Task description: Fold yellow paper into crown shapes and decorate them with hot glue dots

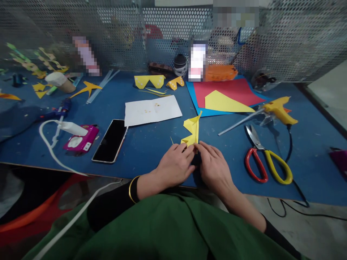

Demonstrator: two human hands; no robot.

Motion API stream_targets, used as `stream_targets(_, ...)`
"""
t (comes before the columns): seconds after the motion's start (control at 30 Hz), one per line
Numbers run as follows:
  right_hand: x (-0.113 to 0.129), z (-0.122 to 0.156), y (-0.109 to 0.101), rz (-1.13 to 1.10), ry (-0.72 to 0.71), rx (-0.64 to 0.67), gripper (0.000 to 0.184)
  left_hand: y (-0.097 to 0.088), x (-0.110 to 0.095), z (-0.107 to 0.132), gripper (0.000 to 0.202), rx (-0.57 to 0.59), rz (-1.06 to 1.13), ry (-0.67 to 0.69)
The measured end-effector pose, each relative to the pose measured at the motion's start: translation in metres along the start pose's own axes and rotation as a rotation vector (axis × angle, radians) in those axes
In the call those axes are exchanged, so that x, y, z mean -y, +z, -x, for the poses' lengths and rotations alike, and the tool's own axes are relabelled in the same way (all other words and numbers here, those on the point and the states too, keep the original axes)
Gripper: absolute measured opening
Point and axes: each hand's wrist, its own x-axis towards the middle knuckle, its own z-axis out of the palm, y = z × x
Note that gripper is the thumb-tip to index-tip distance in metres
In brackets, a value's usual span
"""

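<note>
A folded yellow paper cut-out (pixel 193 128) with notched edges lies on the blue table in front of me. My left hand (pixel 177 162) has its fingers bent over the cut-out's near end, pressing it. From the other side, my right hand (pixel 214 166) pinches the same end at its right edge. The fingertips of both hands almost meet there and hide that part of the paper. To the right rest scissors (pixel 257 144) with one red and one yellow handle, blades slightly apart.
A phone (pixel 110 141) and a white paper sheet (pixel 151 111) lie left. Beyond are yellow cut-outs (pixel 149 81) with white dots. Red paper (pixel 225 88) and a yellow glue gun (pixel 279 108) are at right. A magenta power socket (pixel 84 139) trails a white cable. Perforated metal panels stand behind.
</note>
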Motion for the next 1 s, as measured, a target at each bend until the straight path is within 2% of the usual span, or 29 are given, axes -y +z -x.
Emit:
stream_targets(0.1,0.002,0.003,0.003,0.104,-0.061,-0.018,0.050,0.000,0.000,0.002,0.048,-0.025,0.005,0.000)
stream_targets(0.23,0.003,0.005,0.004,0.150,-0.095,-0.002,0.047,0.000,0.000,0.005,0.038,-0.079,-0.009,0.070)
stream_targets(0.4,-0.002,0.001,0.003,0.207,-0.142,0.021,0.047,0.001,0.003,0.002,0.043,-0.117,-0.062,0.070)
stream_targets(0.57,-0.018,-0.016,0.003,0.249,-0.255,-0.003,0.037,0.003,0.008,-0.013,0.019,-0.160,-0.161,0.086)
stream_targets(0.67,-0.026,-0.024,0.003,0.226,-0.313,-0.011,0.034,0.005,0.010,-0.023,0.013,-0.162,-0.209,0.099)
stream_targets(0.8,-0.028,-0.028,0.006,0.239,-0.309,-0.040,0.033,0.010,0.012,-0.028,0.012,-0.198,-0.211,0.104)
stream_targets(0.9,-0.022,-0.026,0.007,0.260,-0.287,-0.090,0.033,0.012,0.014,-0.025,0.015,-0.226,-0.177,0.089)
stream_targets(1.0,-0.014,-0.022,0.006,0.305,-0.289,-0.119,0.035,0.013,0.013,-0.019,0.019,-0.206,-0.121,0.107)
